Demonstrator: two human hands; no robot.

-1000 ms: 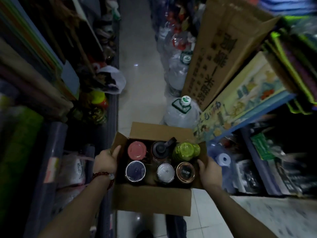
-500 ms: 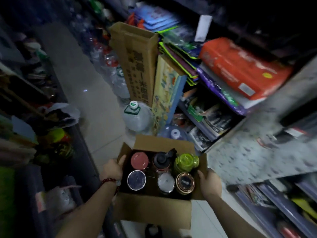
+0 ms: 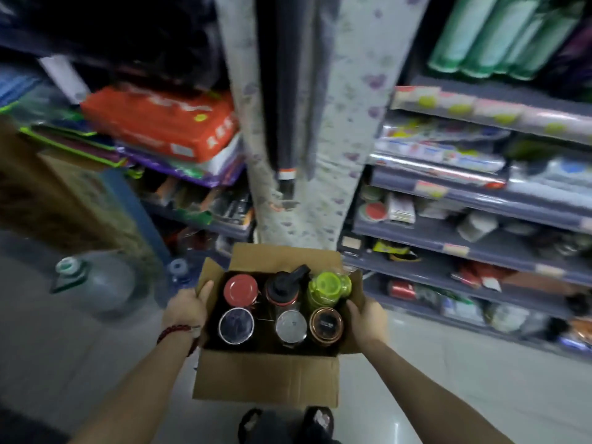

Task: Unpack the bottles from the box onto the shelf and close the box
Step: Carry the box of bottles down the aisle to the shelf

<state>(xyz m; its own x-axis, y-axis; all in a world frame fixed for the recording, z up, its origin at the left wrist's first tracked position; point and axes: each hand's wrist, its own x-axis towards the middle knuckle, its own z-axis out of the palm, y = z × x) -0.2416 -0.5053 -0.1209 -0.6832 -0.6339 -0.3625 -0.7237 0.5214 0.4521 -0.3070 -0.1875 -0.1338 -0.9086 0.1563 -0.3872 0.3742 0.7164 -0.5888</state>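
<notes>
Box (image 3: 266, 376) open, six bottles (image 3: 278, 304) inside, left hand (image 3: 187, 307) gripping left edge, right hand (image 3: 368, 315) gripping right edge.

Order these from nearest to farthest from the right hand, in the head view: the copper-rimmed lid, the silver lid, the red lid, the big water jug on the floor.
1. Copper-rimmed lid: front row, beside the right hand.
2. Silver lid: front row, middle.
3. Red lid: back row, far left corner.
4. Water jug: on the floor, outside the box, far left.
</notes>
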